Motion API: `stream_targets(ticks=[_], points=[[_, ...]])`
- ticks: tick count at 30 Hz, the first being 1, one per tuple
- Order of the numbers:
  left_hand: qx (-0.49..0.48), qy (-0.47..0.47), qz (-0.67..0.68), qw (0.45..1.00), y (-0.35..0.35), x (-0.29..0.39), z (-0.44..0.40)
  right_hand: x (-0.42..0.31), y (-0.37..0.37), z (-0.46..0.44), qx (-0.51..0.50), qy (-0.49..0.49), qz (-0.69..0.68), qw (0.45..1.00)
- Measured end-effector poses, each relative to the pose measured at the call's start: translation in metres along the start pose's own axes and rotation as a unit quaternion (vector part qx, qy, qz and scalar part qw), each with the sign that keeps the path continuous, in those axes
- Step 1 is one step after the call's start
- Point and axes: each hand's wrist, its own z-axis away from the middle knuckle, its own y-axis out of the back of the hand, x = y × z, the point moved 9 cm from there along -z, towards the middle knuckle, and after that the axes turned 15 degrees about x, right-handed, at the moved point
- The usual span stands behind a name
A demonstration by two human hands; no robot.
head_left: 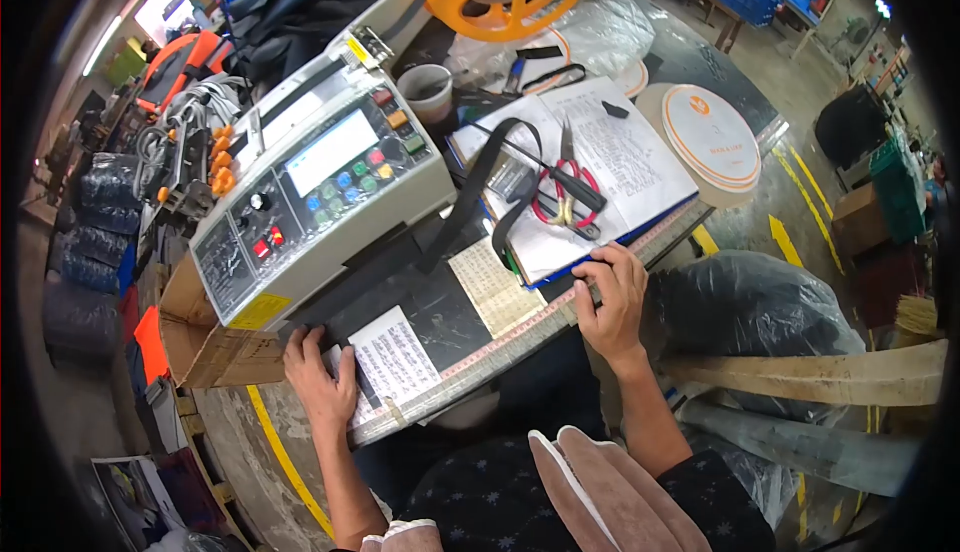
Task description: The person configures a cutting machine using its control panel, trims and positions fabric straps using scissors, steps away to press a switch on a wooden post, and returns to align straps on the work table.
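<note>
My left hand (pixel 321 377) rests at the table's front left, fingers spread beside a handwritten sheet (pixel 393 355) and below the grey control machine (pixel 325 187). At the front edge, near the lower corner of an open notebook (pixel 640 177), my right hand (pixel 612 300) lies with its fingers apart and slightly bent. Nothing shows in either hand. On the notebook are red-handled scissors (pixel 567 187) and a black strap (pixel 475 192). A yellowed handwritten sheet (pixel 495 287) lies between the hands.
An orange reel (pixel 510 22) stands at the back. Behind the notebook is a cup (pixel 427 92); round labelled discs (pixel 712 139) are at its right. A cardboard box (pixel 225 347) stands left, and a plastic-wrapped bundle (pixel 760 302) lies right of my forearm.
</note>
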Motion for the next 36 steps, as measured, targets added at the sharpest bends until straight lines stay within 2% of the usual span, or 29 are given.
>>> stream_targets(ticks=[24,36], points=[[0.009,0.033,0.024,0.999,0.005,-0.001,0.000,-0.001,-0.005,0.006,-0.013,0.010,-0.003,1.000],[0.022,0.021,0.054,0.998,0.011,-0.002,-0.001,0.002,-0.007,0.011,0.012,0.027,-0.003,1.000]])
